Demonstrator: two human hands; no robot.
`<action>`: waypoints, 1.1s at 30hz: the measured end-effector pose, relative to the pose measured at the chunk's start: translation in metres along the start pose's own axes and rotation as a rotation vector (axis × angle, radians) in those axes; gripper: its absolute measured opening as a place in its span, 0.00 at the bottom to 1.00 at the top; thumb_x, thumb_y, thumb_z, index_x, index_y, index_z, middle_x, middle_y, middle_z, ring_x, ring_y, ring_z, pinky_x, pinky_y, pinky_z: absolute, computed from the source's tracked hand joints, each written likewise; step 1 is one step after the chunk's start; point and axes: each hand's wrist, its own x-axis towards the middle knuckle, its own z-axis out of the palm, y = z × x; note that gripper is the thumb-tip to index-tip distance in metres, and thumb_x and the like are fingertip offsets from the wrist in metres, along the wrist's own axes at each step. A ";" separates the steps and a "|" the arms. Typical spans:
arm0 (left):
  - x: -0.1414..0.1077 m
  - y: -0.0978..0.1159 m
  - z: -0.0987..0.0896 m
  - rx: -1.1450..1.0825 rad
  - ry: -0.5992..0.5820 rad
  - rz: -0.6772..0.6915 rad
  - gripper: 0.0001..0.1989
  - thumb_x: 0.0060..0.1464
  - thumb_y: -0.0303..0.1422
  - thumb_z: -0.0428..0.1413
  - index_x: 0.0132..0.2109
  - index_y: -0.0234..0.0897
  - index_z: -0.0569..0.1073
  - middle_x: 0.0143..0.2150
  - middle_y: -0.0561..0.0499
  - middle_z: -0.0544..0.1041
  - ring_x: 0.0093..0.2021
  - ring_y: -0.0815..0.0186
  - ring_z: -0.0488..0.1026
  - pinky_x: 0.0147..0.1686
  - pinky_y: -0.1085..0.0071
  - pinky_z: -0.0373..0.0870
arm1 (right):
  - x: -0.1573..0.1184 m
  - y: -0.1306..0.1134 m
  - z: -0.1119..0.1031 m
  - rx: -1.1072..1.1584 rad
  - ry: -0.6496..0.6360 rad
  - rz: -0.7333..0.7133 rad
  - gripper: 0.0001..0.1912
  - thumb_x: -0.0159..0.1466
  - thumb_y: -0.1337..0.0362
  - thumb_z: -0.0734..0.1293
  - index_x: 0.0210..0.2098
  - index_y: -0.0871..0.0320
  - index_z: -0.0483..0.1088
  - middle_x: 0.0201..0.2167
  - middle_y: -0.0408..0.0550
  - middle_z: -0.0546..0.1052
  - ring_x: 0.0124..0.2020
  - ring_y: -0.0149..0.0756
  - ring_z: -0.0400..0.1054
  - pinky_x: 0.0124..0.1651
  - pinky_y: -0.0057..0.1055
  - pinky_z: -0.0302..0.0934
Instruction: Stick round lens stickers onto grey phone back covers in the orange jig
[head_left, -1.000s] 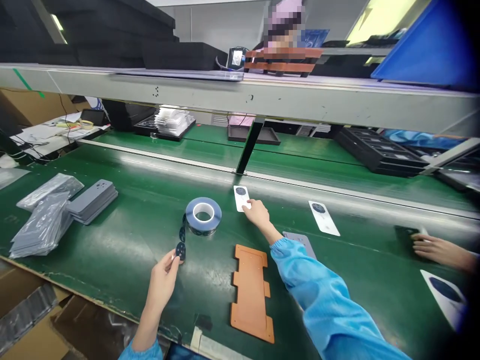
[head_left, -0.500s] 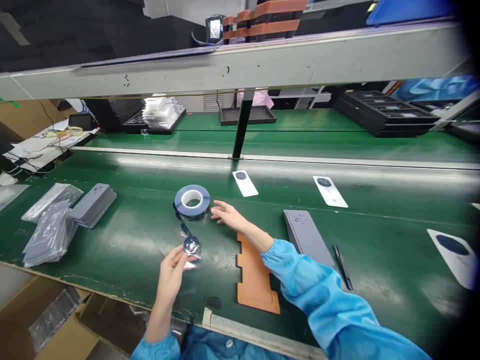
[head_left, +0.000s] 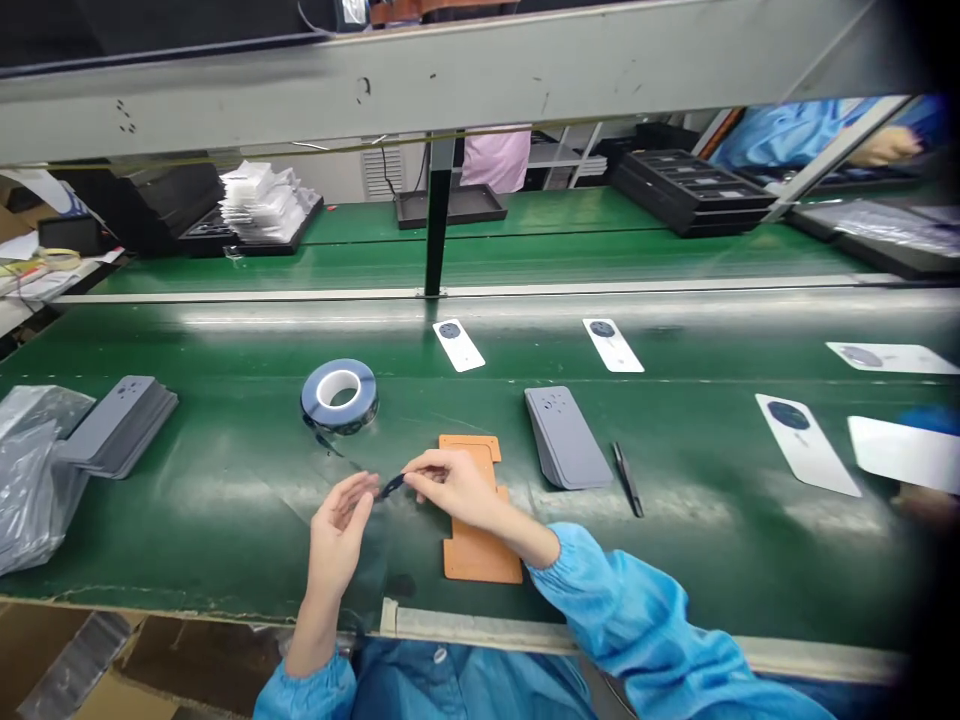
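Observation:
A small round black sticker (head_left: 391, 487) is held between my hands, seen nearly edge-on. My right hand (head_left: 452, 487) pinches its right end. The fingertips of my left hand (head_left: 341, 525) are closed at its left end; any clear film there is too fine to make out. Behind them, a blue sticker roll (head_left: 339, 396) with a white core lies on the green bench, a dark strip trailing off it. Partly under my right hand is an orange fixture plate (head_left: 481, 552). To its right are a stack of grey phone-back panels (head_left: 570, 440) and black tweezers (head_left: 628, 480).
White cards with dark discs (head_left: 459, 345) lie across the bench (head_left: 247, 480). At left are grey panels (head_left: 124, 425) and clear plastic bags (head_left: 34, 480). A post (head_left: 438, 220) and overhead beam (head_left: 480, 70) stand ahead. A blurred hand (head_left: 926, 505) is by a white card (head_left: 904, 452).
My right hand has come from beside the roll to the sticker and taken hold of its right end. The sticker has turned edge-on. The camera view has shifted right and down.

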 end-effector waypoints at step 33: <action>0.039 -0.013 0.121 0.300 -0.125 0.073 0.07 0.51 0.33 0.61 0.37 0.37 0.73 0.31 0.54 0.74 0.26 0.71 0.67 0.32 0.74 0.65 | -0.030 0.051 -0.087 -0.438 0.249 0.049 0.12 0.57 0.70 0.67 0.39 0.55 0.79 0.35 0.45 0.74 0.23 0.28 0.60 0.31 0.30 0.59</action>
